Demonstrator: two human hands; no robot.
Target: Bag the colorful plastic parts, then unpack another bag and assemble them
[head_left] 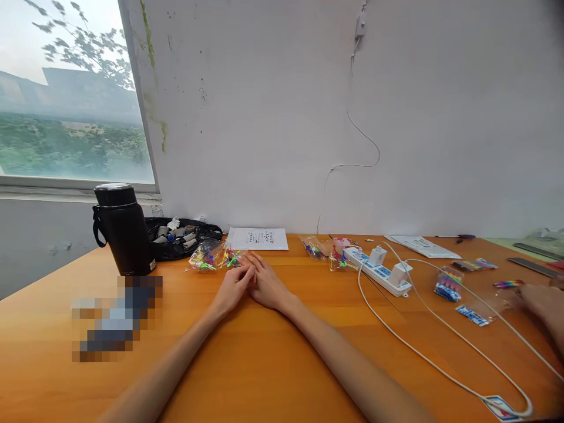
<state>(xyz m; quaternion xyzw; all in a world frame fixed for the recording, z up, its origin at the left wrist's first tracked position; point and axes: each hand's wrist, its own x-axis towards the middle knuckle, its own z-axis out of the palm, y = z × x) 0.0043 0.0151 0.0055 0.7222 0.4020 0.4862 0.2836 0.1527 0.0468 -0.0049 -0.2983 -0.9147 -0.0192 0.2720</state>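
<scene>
left hand and right hand lie flat, empty, touching, near clear packets.

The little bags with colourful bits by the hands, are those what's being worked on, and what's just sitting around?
In hand:
left hand
right hand
clear bags of coloured pieces, at the fingertips

Lying about:
black flask
black pouch
printed sheet
power strip
white cable
another person's hand

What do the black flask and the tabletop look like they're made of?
The black flask looks like matte-coated metal with a glossier, probably plastic lid and a side strap. The table looks like orange-toned wood or laminate; its smooth, softly reflective surface leaves that open.
</scene>
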